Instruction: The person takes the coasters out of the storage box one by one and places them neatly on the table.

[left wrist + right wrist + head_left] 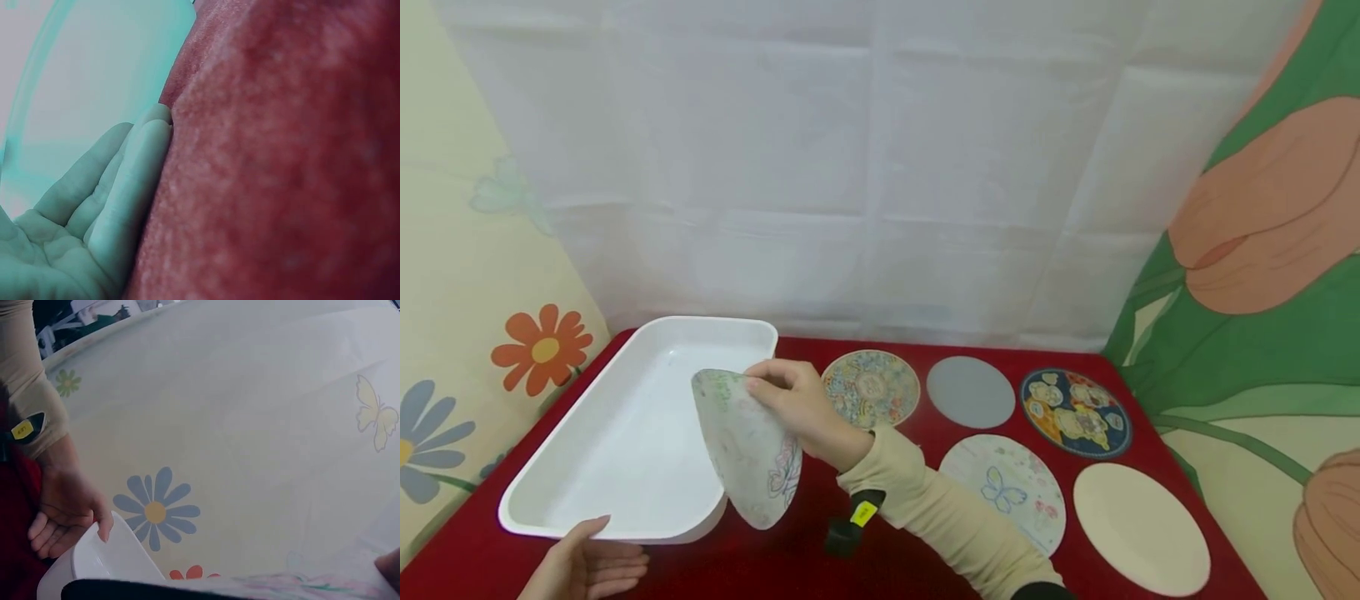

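Note:
My right hand [805, 408] pinches a thin round mat [745, 454] by its upper edge, with the thumb on the side facing me. The pale mat hangs tilted over the right side of the white tray [632, 450] and bears pink, green and blue drawing. At the tray's near rim is my left hand [591, 567], its thumb at the rim and its fingers straight outside the wall. In the left wrist view those fingers [134, 187] lie along the red cloth. The right wrist view shows the mat [306, 586] edge-on at the bottom.
To the right on the red cloth [917, 575] lie a flower-patterned mat [871, 387], a grey-blue mat [972, 392], a dark blue bear mat [1076, 412], a butterfly mat [1022, 492] and a cream mat [1142, 529]. A white sheet [880, 167] hangs behind.

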`<state>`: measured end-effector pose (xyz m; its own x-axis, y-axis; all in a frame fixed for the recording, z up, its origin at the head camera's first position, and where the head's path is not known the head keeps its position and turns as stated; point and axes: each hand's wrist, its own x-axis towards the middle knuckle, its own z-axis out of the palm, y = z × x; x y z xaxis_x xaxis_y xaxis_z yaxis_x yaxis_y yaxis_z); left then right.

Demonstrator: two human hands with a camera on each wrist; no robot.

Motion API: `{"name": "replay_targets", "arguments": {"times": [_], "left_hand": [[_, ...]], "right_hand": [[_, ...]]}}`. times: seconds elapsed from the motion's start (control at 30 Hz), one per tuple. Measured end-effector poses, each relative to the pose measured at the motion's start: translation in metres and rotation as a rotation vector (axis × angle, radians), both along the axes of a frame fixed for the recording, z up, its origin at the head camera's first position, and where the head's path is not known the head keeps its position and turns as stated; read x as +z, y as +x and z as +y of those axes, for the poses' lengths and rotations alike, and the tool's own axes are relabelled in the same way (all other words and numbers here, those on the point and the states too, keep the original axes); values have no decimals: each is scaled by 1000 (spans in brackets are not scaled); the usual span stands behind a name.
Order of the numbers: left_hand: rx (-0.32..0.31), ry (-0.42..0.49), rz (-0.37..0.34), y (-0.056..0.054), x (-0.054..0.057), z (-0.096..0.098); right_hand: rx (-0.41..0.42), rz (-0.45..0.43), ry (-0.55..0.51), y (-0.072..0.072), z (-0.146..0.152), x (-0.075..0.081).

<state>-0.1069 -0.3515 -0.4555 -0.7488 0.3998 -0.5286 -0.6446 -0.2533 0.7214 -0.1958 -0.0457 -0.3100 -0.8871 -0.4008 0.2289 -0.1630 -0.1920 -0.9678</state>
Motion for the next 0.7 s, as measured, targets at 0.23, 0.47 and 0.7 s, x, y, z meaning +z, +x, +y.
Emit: {"name": "replay_targets", "arguments": {"times": [0.23,0.47,0.7], "left_hand": [[0,-31,1,-1,-4,-2],[0,-48,11,-1,-5,-5],[-25,-42,29,-3,-3,-4]], "right_hand": [[7,-40,-63,1,13,-5],[8,-117,-67,3,27,-9],[-39,-119,-38,5,42,-14]]}}
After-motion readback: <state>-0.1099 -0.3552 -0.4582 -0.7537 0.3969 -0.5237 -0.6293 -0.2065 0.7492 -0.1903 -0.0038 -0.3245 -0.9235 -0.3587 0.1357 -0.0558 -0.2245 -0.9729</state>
